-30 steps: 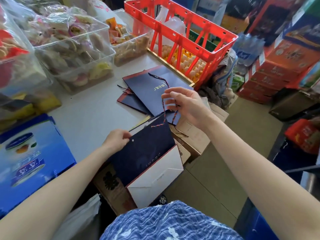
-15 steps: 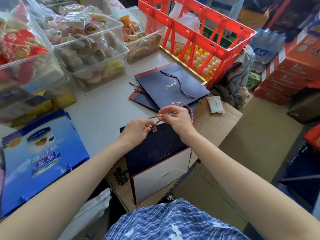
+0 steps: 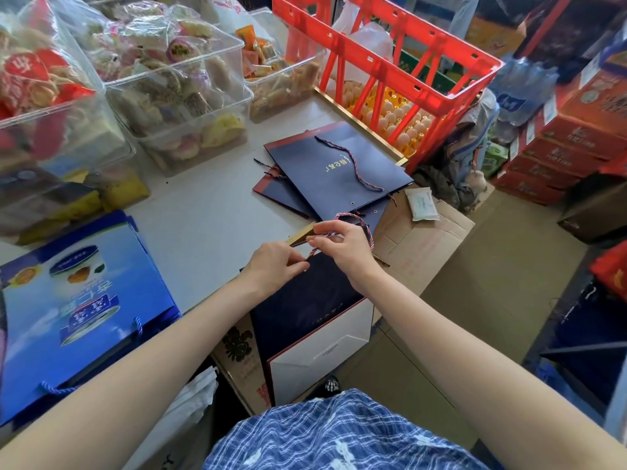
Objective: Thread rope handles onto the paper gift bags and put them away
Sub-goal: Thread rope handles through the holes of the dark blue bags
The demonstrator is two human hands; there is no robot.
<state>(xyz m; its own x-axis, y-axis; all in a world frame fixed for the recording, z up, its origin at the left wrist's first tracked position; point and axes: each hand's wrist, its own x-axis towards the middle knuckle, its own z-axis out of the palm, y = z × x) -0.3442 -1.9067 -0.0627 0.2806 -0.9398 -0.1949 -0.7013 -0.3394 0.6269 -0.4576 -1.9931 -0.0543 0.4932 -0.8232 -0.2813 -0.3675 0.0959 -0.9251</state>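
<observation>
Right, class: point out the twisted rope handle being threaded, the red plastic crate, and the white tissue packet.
Twisted rope handle (image 3: pixel 369 232): head view, loop's right side.
Red plastic crate (image 3: pixel 390 62): head view, near rim.
White tissue packet (image 3: pixel 421 204): head view, packet's middle.

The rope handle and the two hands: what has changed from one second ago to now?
The right hand came down from above the bag pile to the top edge of the navy gift bag, bringing the rope handle with it. The left hand moved along that edge to meet it, and both now pinch the rope at the edge. The finished bags on the table lie as before.
</observation>
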